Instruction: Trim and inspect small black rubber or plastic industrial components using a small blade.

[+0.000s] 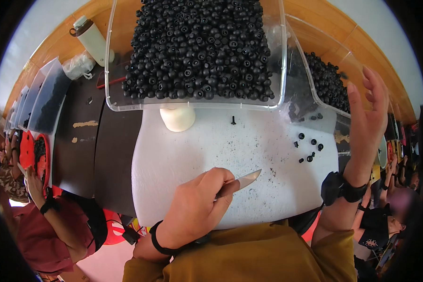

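My left hand (197,207) is closed around a small knife (250,178), its blade pointing right and slightly away from me over a white board (169,160). At the far right my right hand (370,105) is raised, fingers stretched and apart, with nothing visible in it. It is nearest a clear bin of black parts (331,80). On the board lie a single small black stemmed piece (233,121) and, farther right, several loose round black pieces (309,159). Dark crumbs are scattered beside the blade.
A large clear bin (188,106) full of round black parts (197,56) stands at the board's far edge. Before it is a cream-coloured cylinder (177,120). A pale bottle (91,40) and plastic bag (78,65) stand far left. Other people work on both sides.
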